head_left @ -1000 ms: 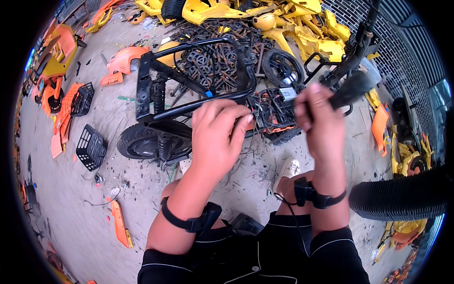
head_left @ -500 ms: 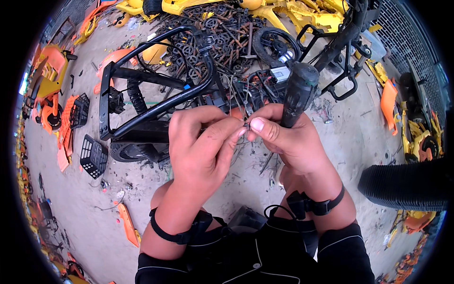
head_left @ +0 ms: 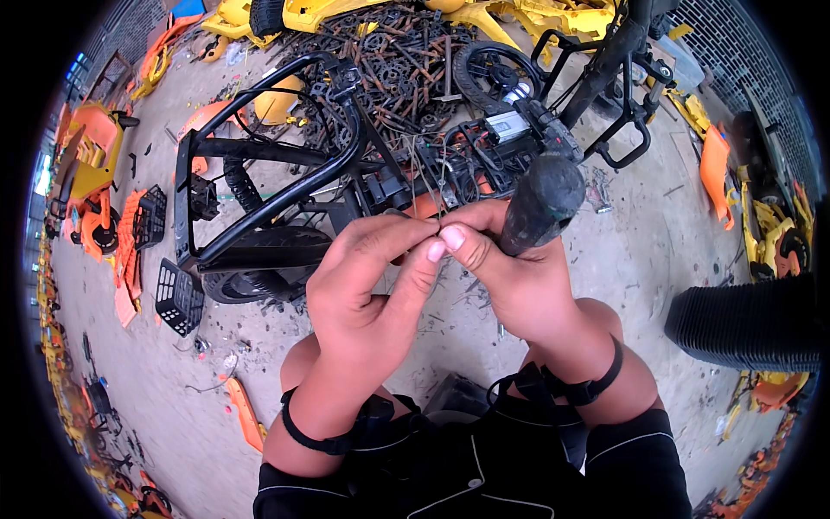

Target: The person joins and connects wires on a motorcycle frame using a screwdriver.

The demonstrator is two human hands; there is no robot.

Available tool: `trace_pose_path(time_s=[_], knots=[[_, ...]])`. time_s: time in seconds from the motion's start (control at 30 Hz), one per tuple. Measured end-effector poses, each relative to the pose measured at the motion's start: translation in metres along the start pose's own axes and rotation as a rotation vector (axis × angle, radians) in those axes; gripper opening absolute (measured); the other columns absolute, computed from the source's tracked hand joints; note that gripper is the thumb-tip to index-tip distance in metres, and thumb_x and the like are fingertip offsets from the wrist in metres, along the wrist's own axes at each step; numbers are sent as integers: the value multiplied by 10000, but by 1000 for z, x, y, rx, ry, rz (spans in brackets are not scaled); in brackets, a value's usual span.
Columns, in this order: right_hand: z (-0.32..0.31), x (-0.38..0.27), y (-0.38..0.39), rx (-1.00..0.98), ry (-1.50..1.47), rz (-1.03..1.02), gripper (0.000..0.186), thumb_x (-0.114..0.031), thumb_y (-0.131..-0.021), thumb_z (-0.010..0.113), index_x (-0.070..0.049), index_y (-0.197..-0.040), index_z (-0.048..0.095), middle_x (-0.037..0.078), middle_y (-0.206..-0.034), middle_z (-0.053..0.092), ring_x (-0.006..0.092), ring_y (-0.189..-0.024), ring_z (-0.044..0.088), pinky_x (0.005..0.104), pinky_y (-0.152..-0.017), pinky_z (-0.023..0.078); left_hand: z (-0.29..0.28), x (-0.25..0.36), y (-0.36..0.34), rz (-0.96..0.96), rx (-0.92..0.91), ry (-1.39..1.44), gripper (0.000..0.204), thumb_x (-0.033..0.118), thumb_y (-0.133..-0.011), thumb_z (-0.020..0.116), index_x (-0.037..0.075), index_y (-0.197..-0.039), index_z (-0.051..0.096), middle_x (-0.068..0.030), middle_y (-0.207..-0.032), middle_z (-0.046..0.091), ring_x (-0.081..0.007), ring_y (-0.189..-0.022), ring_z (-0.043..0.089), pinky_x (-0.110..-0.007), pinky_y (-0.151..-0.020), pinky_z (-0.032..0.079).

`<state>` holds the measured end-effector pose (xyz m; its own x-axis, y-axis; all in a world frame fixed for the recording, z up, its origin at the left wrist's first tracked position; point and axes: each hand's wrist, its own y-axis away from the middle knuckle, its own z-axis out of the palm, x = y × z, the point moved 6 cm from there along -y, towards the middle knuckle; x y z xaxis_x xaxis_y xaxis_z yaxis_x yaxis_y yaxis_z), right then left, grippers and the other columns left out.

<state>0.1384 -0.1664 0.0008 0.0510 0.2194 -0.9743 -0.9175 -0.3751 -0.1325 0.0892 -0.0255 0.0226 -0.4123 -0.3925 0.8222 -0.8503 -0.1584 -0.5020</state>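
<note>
My left hand [head_left: 367,281] is closed, its thumb and index fingertips pinched on thin wires [head_left: 437,183] rising from the wiring of a black bike frame [head_left: 259,233]. Right against it, my right hand [head_left: 527,281] pinches at the same spot with thumb and index finger. A thick black cylindrical handle [head_left: 545,203] is tucked in the right hand between thumb and index finger; its lower end is hidden. The wire ends are mostly covered by my fingertips. Beyond the hands lie a silver box-shaped part [head_left: 507,127] and tangled dark cables.
A heap of rusty metal parts [head_left: 389,78] lies behind the frame, beside a small wheel [head_left: 493,78]. Black crates [head_left: 179,297] and orange panels [head_left: 245,413] are on the floor at left. A ribbed black tube [head_left: 739,324] juts in from the right.
The wires have come more clearly into view above my fingertips. The black handle has tipped so its rounded end faces up. Both hands stay pinched together as the view shifts slightly.
</note>
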Motion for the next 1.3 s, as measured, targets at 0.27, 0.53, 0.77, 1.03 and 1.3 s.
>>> trace_pose_path(time_s=[0.27, 0.53, 0.77, 1.03, 1.3], knots=[[7, 3, 4, -27, -24, 28, 112, -95, -952, 646, 8, -995, 662, 50, -888, 678, 111, -837, 620, 270, -778, 509, -2, -16, 8, -353, -3, 408, 118, 68, -930, 676, -5, -1022, 673, -53, -983, 675, -96, -846, 609, -238, -776, 486], [12, 6, 5, 16, -71, 19, 105, -93, -949, 653, 10, -967, 660, 54, -876, 682, 105, -827, 624, 264, -757, 511, 5, -24, 11, -506, 46, 741, 156, 120, -955, 655, -20, -1023, 648, -51, -913, 677, -95, -862, 612, -239, -806, 486], [19, 6, 6, 43, -130, -55, 108, -95, -943, 664, 11, -965, 651, 58, -875, 682, 110, -816, 628, 264, -747, 514, 6, -27, 16, -533, 121, 835, 151, 125, -961, 647, -15, -1018, 643, -47, -894, 669, -98, -838, 609, -245, -785, 492], [12, 9, -3, -19, -42, 11, 173, -174, -959, 648, -2, -976, 663, 26, -812, 658, 71, -713, 563, 218, -637, 433, -12, -16, 6, -245, 4, 323, 175, 116, -945, 651, 9, -1081, 627, -60, -1028, 620, -100, -912, 561, -239, -802, 438], [2, 11, -13, -132, -90, 107, 186, -197, -967, 647, -12, -970, 662, 4, -804, 642, 72, -753, 562, 246, -697, 459, -17, -14, 4, -101, -154, 0, 229, 85, -905, 657, 10, -1121, 646, -125, -1098, 654, -259, -1020, 602, -356, -923, 451]])
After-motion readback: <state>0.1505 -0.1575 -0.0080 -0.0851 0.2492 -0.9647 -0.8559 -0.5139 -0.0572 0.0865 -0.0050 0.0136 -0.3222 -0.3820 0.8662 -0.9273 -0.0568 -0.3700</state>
